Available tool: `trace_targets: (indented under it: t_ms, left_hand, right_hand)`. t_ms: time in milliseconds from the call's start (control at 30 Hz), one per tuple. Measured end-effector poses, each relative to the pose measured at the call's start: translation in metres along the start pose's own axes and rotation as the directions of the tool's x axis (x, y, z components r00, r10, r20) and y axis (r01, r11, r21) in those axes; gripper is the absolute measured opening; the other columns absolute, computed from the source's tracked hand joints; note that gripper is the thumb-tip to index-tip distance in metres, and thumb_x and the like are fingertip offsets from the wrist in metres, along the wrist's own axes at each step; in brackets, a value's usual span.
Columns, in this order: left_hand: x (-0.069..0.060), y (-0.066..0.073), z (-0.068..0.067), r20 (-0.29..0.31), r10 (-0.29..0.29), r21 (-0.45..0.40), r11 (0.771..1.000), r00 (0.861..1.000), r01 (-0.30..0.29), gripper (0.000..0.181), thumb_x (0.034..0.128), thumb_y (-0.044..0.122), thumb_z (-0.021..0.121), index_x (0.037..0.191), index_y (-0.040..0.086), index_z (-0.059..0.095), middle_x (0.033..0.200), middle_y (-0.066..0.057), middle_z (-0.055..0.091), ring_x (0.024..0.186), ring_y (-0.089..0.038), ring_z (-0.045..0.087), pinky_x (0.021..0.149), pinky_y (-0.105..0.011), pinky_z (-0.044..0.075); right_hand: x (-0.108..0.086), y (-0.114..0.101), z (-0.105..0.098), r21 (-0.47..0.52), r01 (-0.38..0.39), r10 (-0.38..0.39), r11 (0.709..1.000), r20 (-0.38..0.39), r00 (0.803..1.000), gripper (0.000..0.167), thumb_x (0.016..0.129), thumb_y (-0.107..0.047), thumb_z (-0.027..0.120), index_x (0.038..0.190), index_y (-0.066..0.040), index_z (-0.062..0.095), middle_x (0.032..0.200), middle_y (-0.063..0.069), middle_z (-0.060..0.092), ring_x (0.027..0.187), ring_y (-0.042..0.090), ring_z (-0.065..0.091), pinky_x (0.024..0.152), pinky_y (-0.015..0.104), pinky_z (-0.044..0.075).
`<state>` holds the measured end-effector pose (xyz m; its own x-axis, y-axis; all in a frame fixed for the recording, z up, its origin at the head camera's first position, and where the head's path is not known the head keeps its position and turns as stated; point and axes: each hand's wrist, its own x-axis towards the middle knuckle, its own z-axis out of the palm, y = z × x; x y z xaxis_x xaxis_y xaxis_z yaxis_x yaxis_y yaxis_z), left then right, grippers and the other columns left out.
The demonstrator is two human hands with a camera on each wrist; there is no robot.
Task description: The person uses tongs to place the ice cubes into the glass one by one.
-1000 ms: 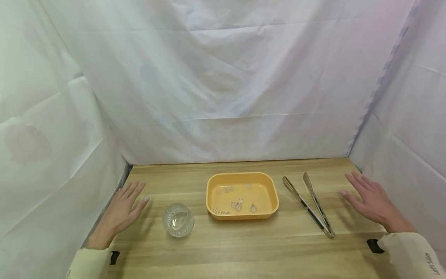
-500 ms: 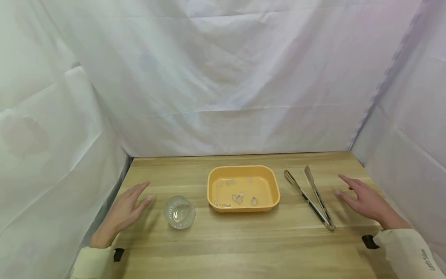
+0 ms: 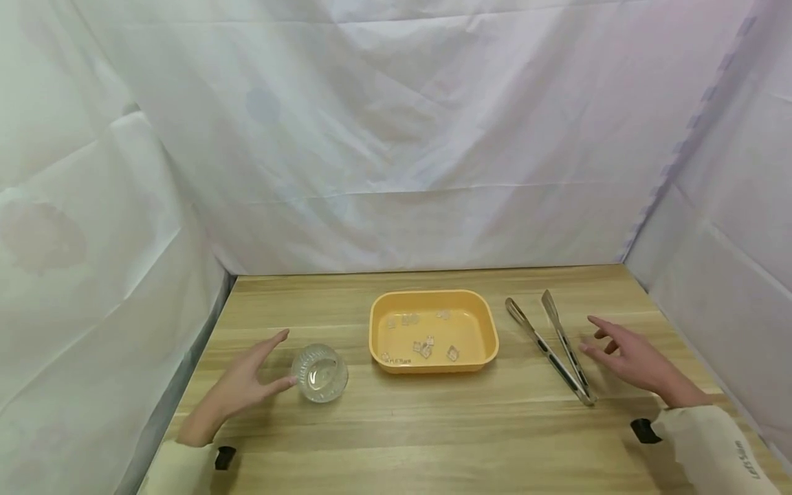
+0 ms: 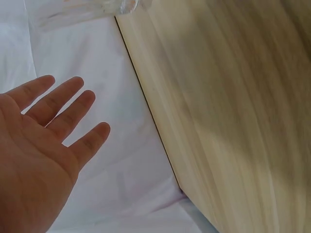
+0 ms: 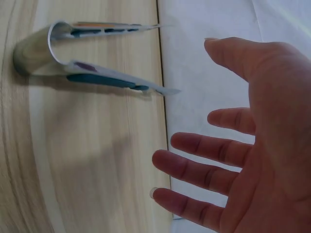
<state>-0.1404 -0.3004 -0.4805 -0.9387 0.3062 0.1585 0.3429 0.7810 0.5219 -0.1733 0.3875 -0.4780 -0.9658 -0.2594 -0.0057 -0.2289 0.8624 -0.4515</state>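
In the head view a clear ribbed glass [image 3: 320, 375] stands on the table's left part. My left hand [image 3: 244, 381] is just left of it, fingers extended and thumb close to its rim; whether they touch I cannot tell. The left wrist view shows that hand's palm [image 4: 36, 145] with nothing in it. Metal tongs [image 3: 559, 357] with dark grip strips lie spread on the right. My right hand [image 3: 631, 357] hovers to their right, fingers loosely bent and holding nothing. Those tongs [image 5: 104, 82] also appear in the right wrist view, apart from my fingertips.
A yellow rectangular tray [image 3: 433, 368] sits mid-table, between the glass and the tongs. Several small clear cubes [image 3: 425, 349] lie scattered in it. White cloth [image 3: 396, 137] hangs behind the wooden table [image 3: 396, 440] and along both sides.
My left hand has moved right to the glass. The right hand has moved left toward the tongs, its fingers bending somewhat. The head view has tilted slightly.
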Motion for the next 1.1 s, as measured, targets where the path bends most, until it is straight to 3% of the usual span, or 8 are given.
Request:
trace_targets:
  t_ms: [400,600,900,1100]
  left_hand:
    - [-0.001,0.004,0.019,-0.01,0.078,-0.058,0.995,0.997,-0.078,0.119,0.0663,0.054,0.087,0.156,0.007,0.025,0.146,-0.023,0.047,0.132,-0.047,0.044,0.102,-0.068,0.036]
    - [-0.003,0.007,0.028,-0.001,0.094,-0.085,0.992,0.996,-0.094,0.121,0.0621,0.052,0.09,0.155,0.008,0.027,0.146,-0.023,0.047,0.132,-0.047,0.045,0.101,-0.068,0.038]
    - [0.001,0.013,0.032,0.035,0.088,-0.111,0.99,0.996,-0.084,0.123,0.0596,0.052,0.091,0.154,0.008,0.027,0.147,-0.026,0.044,0.13,-0.048,0.047,0.1,-0.065,0.041]
    - [0.004,0.017,0.033,0.05,0.073,-0.115,0.991,0.996,-0.067,0.121,0.0579,0.049,0.093,0.153,0.009,0.029,0.142,-0.026,0.05,0.123,-0.048,0.052,0.096,-0.065,0.045]
  right_hand:
    - [0.002,-0.008,0.015,0.064,0.003,-0.006,0.998,0.055,0.998,0.076,0.096,-0.034,0.065,0.148,0.01,0.031,0.12,0.03,0.058,0.088,0.024,0.064,0.067,0.04,0.052]
    - [0.002,-0.008,0.024,0.073,-0.033,0.027,0.997,0.079,0.996,0.083,0.095,-0.041,0.065,0.149,0.01,0.028,0.121,0.028,0.056,0.083,0.017,0.061,0.065,0.034,0.05]
    - [0.003,-0.013,0.028,0.079,-0.043,0.037,0.996,0.067,0.997,0.089,0.094,-0.043,0.066,0.15,0.011,0.024,0.125,0.032,0.053,0.085,0.019,0.062,0.065,0.037,0.051]
    - [0.004,-0.015,0.029,0.073,-0.043,0.038,0.996,0.068,0.997,0.091,0.093,-0.045,0.066,0.15,0.012,0.023,0.123,0.032,0.053,0.082,0.017,0.059,0.064,0.034,0.049]
